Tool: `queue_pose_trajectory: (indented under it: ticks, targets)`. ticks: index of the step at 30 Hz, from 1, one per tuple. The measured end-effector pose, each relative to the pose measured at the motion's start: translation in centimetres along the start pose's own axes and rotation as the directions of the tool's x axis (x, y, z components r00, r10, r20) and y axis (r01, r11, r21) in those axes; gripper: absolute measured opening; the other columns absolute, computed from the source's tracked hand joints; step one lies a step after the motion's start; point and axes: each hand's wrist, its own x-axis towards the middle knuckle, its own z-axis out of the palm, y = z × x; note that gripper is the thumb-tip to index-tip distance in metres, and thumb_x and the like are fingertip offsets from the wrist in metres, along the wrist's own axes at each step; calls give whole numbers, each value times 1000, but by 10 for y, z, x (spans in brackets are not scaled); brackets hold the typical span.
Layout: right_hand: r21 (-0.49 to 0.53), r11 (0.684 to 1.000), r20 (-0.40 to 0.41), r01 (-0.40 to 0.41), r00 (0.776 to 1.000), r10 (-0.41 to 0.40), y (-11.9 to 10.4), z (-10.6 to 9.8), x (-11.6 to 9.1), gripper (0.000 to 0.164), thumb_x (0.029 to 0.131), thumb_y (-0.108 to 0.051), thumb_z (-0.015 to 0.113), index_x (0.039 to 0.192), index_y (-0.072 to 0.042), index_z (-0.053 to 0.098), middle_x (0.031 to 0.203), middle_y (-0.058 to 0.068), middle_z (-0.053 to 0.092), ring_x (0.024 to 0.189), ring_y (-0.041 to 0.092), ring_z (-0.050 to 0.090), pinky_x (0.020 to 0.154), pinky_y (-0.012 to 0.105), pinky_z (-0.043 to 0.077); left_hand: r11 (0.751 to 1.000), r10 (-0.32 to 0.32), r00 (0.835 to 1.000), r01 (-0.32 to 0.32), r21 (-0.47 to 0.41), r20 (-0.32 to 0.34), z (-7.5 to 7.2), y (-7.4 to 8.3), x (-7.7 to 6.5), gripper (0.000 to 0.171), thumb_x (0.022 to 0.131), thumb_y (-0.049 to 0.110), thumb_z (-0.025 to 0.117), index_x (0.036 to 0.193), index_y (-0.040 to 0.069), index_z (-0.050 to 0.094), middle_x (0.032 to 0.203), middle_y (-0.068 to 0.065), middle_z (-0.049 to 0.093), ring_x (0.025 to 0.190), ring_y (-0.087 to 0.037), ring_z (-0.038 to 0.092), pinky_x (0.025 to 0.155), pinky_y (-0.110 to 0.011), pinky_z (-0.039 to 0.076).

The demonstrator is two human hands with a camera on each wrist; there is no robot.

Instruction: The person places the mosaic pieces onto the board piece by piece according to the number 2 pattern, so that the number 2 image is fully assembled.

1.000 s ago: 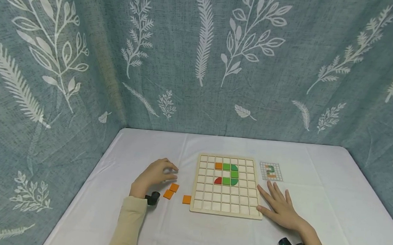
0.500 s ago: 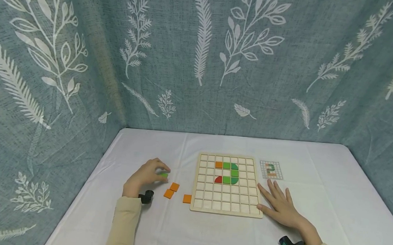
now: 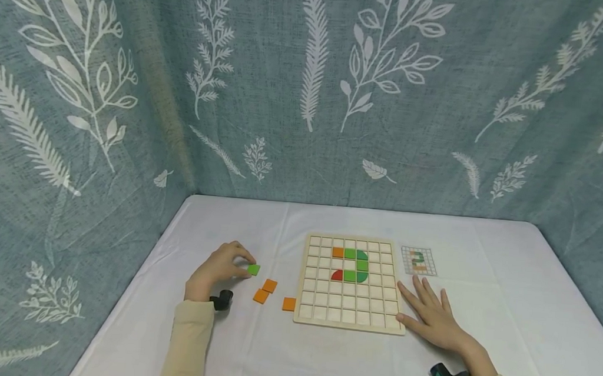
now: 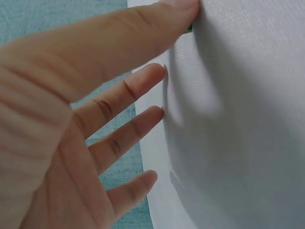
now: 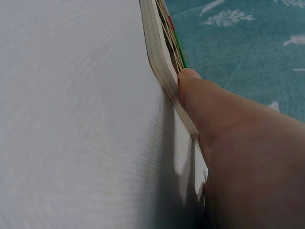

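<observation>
Left of the board, my left hand [image 3: 218, 266] pinches a small green square tile [image 3: 253, 270] at its edge with thumb and index finger, close over the white table. In the left wrist view the thumb [image 4: 109, 43] hides nearly all of the tile, and the other fingers are spread. My right hand [image 3: 433, 321] lies flat with fingers apart, its thumb touching the right edge of the wooden grid board [image 3: 320, 316]. The right wrist view shows that thumb [image 5: 200, 93] on the board's rim. Orange, green and red pieces on the board form a curved figure.
Two orange tiles [image 3: 261, 296] lie touching on the cloth near the left hand. Another orange tile [image 3: 289, 304] sits against the board's left edge. A pattern card [image 3: 419, 261] with a coloured figure lies right of the board. Behind the table hangs a leaf-print curtain [image 3: 288, 92].
My left hand has drawn back to the left, and the green tile, out of sight a second ago, now shows at its fingertips. The right hand has stayed in place beside the board.
</observation>
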Motion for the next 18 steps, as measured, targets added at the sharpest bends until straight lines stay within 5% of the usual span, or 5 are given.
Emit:
queue_pose_trajectory:
  ticks: [12, 18]
  targets:
    - [-3, 1000, 2, -4, 1000, 4, 2, 2, 1, 68, 89, -44, 54, 146, -18, 30, 152, 25, 9, 140, 44, 0, 106, 62, -15, 999, -27, 999, 28, 24, -36, 6, 1, 4, 21, 73, 18, 78, 92, 10, 73, 108, -9, 59, 110, -33, 50, 100, -48, 39]
    - [-17, 1000, 11, -8, 1000, 8, 6, 5, 1, 68, 90, -46, 53, 148, -22, 27, 153, 23, 7, 140, 42, -1, 106, 60, -18, 998, 22, 998, -19, 53, -54, 9, 5, 5, 23, 73, 19, 78, 93, 8, 72, 101, -6, 60, 103, -29, 53, 96, -45, 42]
